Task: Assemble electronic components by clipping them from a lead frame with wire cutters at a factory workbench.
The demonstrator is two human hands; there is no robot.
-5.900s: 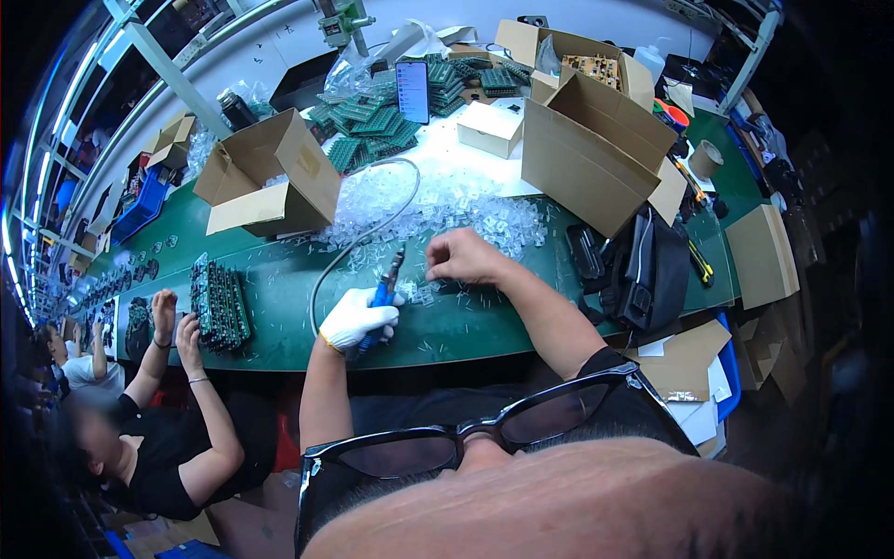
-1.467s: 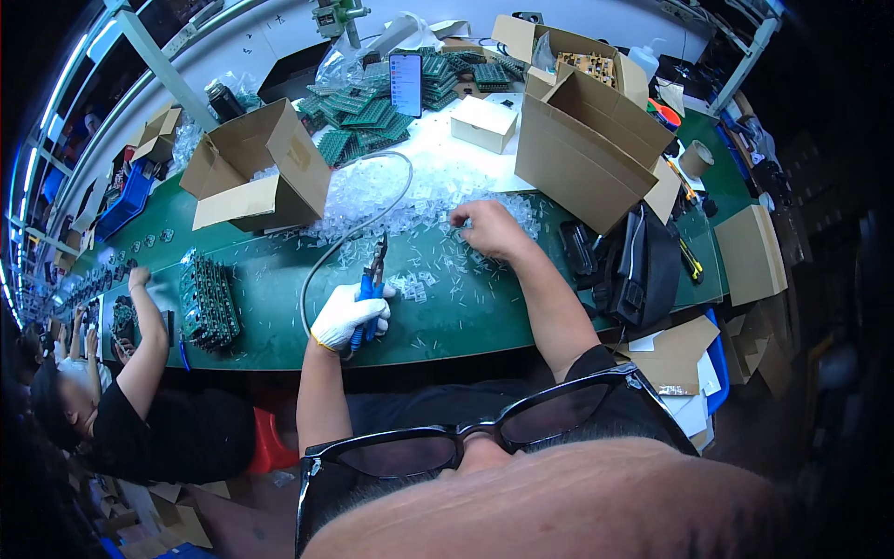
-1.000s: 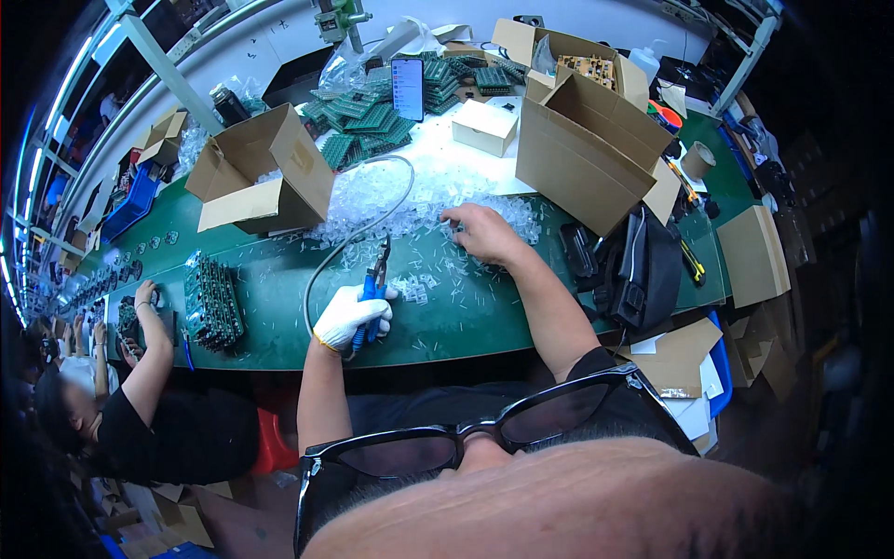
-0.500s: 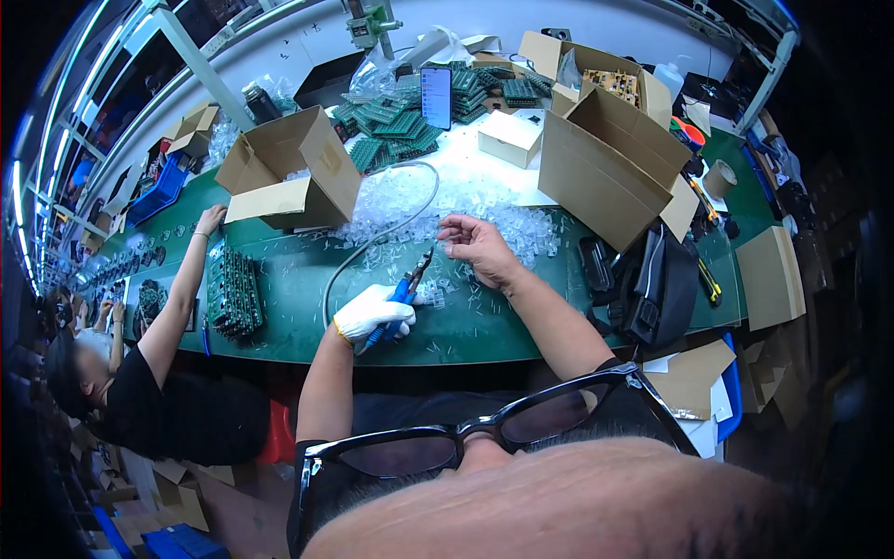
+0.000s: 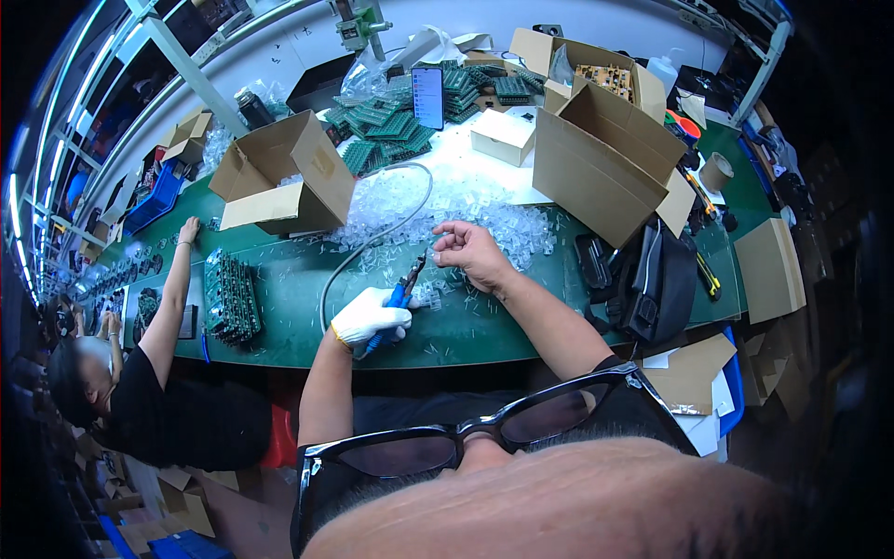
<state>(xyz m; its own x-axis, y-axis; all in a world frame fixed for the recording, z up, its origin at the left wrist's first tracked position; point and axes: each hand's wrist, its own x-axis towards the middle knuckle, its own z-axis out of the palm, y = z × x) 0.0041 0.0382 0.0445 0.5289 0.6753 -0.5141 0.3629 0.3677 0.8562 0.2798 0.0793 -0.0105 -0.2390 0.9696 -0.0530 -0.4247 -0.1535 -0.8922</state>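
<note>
My left hand, in a white glove, grips a blue-handled cutting tool whose dark tip points up and right over the green table. My bare right hand pinches a small clear plastic piece just beside the tool's tip. A grey hose loops from the tool across the table. A wide heap of clear plastic pieces lies just beyond both hands.
Open cardboard boxes stand at the back left and back right. Green circuit boards and a phone lie behind. A black bag sits at right. A co-worker at left reaches over a rack of boards.
My right hand has pulled back from the plastic heap toward the tool's tip. The co-worker's arm has stretched out across the table.
</note>
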